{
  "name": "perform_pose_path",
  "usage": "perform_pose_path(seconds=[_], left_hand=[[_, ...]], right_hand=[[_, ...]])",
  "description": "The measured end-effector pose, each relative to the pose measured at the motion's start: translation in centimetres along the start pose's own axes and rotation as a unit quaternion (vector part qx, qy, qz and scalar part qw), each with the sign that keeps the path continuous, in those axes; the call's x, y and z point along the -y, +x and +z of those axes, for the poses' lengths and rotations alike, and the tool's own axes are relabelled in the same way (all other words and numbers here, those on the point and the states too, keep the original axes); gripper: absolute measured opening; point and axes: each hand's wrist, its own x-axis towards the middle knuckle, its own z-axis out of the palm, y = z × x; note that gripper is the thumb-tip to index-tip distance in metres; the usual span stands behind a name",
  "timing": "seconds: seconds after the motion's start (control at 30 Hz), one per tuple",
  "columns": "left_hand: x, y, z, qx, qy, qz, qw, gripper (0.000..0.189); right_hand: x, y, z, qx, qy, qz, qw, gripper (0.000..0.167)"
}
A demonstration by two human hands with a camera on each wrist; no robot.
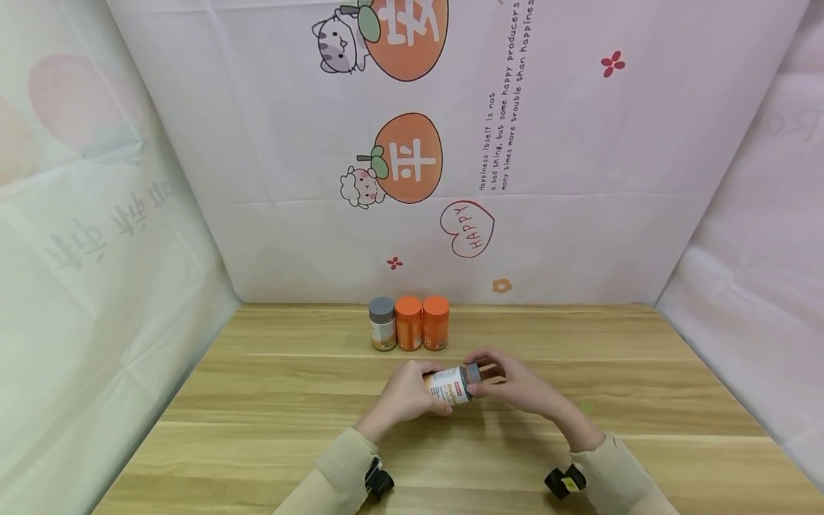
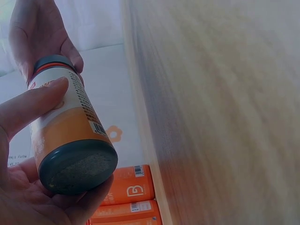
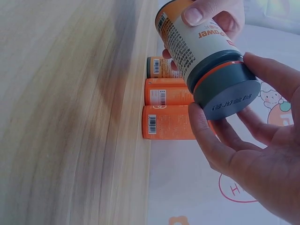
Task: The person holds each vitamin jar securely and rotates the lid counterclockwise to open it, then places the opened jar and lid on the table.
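A grey supplement bottle [image 1: 448, 386] with a white and orange label is held tilted on its side above the table, cap end to the right. My left hand [image 1: 407, 395] grips its body, thumb laid across the label in the left wrist view. At the other end, the fingers and thumb of my right hand [image 1: 515, 383] hold the grey cap [image 3: 227, 89]. A thin orange ring shows between cap and bottle in the right wrist view. The bottle's dark base [image 2: 78, 166] faces the left wrist camera.
Behind the hands, a grey-capped bottle [image 1: 383, 324] and two orange bottles [image 1: 409, 324] stand in a row on the wooden table [image 1: 290, 400]. A white printed cloth [image 1: 290, 179] hangs at the table's back edge, with more cloth on both sides.
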Motion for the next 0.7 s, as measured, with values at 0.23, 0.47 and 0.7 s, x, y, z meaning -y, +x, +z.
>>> perform_pose_path(seconds=[0.23,0.47,0.7], left_hand=[[-0.04,-0.07,0.00,-0.002,0.003,0.002,1.0000,0.059],[0.24,-0.02,0.07,-0.001,-0.002,0.004,1.0000,0.059],[0.26,0.08,0.09,-0.001,-0.002,0.005,1.0000,0.059]], right_hand=[[-0.35,0.09,-0.13,0.003,0.015,-0.027,0.9995,0.047],[-0.72,0.19,-0.18,-0.002,0.022,-0.045,0.9988,0.047],[-0.82,0.10,-0.13,-0.017,0.013,-0.043,0.9988,0.047]])
